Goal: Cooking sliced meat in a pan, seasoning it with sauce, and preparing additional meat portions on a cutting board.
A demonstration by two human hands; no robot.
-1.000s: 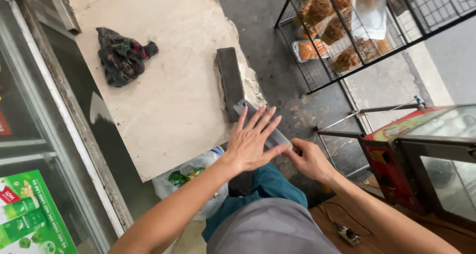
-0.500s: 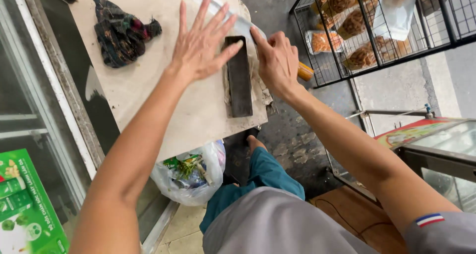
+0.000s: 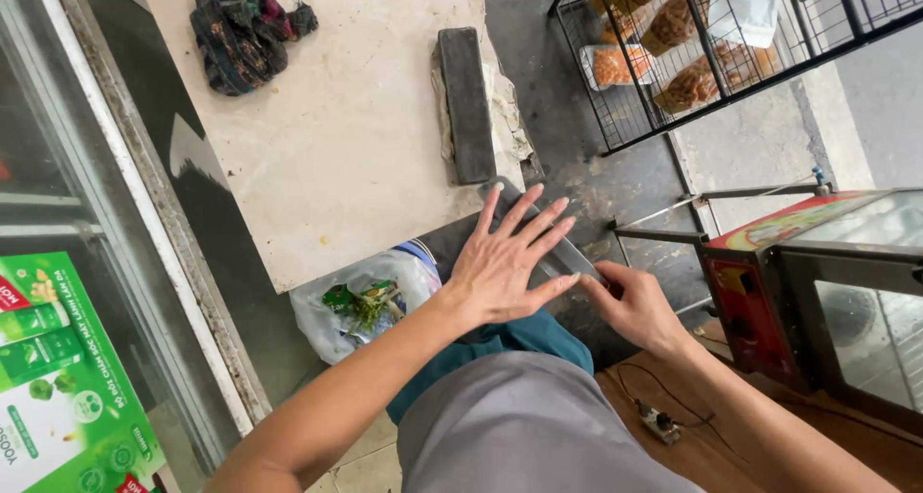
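Head view: the left hand (image 3: 505, 262) lies spread, fingers flat on a knife blade (image 3: 567, 254) held just off the bench (image 3: 346, 156) corner. The right hand (image 3: 635, 305) is closed around the knife's handle. The dark whetstone (image 3: 466, 103) lies untouched beyond. By my judgement, the sharpening stroke is between passes, with more left.

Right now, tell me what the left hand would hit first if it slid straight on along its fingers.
Judging by the head view, the left hand, flat on the knife blade, points up-right toward the wire rack; bare floor lies between.

Slab (image 3: 365, 166): whetstone (image 3: 466, 103) (rag (image 3: 240, 26) too)
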